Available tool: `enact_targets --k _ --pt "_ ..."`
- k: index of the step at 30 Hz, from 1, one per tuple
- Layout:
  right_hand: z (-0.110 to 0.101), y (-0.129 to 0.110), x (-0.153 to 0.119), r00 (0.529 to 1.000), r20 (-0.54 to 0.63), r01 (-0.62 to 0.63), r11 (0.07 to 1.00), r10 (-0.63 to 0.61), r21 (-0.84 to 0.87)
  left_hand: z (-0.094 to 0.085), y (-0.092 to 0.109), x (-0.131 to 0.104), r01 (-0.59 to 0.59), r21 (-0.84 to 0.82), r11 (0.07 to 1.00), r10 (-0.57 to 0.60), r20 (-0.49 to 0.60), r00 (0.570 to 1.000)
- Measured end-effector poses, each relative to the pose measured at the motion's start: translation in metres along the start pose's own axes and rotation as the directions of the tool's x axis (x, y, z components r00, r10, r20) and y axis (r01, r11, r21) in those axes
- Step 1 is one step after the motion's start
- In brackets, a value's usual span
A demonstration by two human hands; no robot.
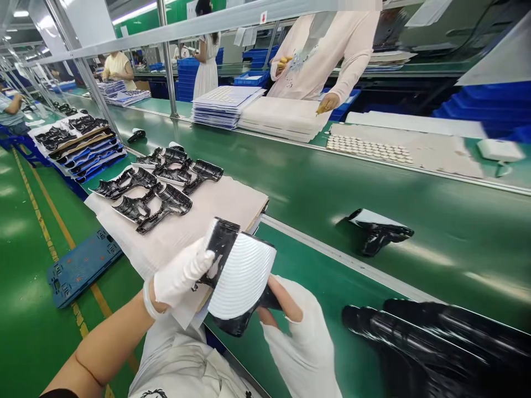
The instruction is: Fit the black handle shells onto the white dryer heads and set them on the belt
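Observation:
In front of my body I hold a black plastic housing (236, 329) with a white, finely ribbed panel (244, 276) facing up. My left hand (185, 276), in a white glove, is closed on its left end, thumb lying along the black part. My right hand (305, 331) wears a white glove with bare fingertips and grips the housing from the right and below. Beyond my left hand, several black half shells (166, 204), shaped like hair dryer bodies, lie open side up on a stack of white sheets (232, 202).
On the green conveyor (298, 188) lies a black-and-white housing (381, 229). Glossy black parts (440, 342) are at lower right. A co-worker (323, 61) stands across the line by stacked white sheets (282, 116). A blue plastic pallet (85, 268) rests on the floor at left.

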State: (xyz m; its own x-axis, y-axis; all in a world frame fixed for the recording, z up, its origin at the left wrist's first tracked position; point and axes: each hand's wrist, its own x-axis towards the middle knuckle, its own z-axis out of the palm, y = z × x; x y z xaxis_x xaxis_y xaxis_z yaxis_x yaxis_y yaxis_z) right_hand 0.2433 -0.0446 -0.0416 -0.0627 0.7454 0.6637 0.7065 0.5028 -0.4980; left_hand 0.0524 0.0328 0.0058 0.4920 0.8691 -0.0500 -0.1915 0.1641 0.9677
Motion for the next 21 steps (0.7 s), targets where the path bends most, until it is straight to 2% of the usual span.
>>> enact_targets --k 3,7,13,16,18,21 --pt "0.004 -0.003 0.005 1.000 0.007 0.010 1.000 -0.010 0.029 0.010 0.003 0.001 -0.069 -0.021 0.997 0.070 0.100 0.992" --pt "0.006 0.001 0.008 0.998 0.053 0.038 0.999 -0.039 0.022 0.012 0.000 0.000 0.000 -0.062 0.998 0.007 0.113 0.994" --pt "0.009 0.018 0.007 0.981 0.171 0.112 0.988 -0.093 -0.103 0.007 -0.008 0.001 0.059 -0.061 0.996 -0.050 0.145 0.988" --pt "0.017 0.021 0.007 0.985 0.133 0.130 0.974 -0.106 -0.184 0.012 -0.010 0.002 0.057 -0.089 0.994 -0.044 0.144 0.989" --pt "0.024 0.021 0.007 0.994 0.052 0.107 0.972 -0.098 -0.209 0.017 -0.009 0.002 0.079 -0.133 0.988 -0.062 0.128 0.990" --pt "0.029 0.013 0.008 0.994 -0.051 -0.094 0.996 0.094 0.010 0.019 -0.008 0.001 0.100 -0.211 0.972 -0.081 0.098 0.992"
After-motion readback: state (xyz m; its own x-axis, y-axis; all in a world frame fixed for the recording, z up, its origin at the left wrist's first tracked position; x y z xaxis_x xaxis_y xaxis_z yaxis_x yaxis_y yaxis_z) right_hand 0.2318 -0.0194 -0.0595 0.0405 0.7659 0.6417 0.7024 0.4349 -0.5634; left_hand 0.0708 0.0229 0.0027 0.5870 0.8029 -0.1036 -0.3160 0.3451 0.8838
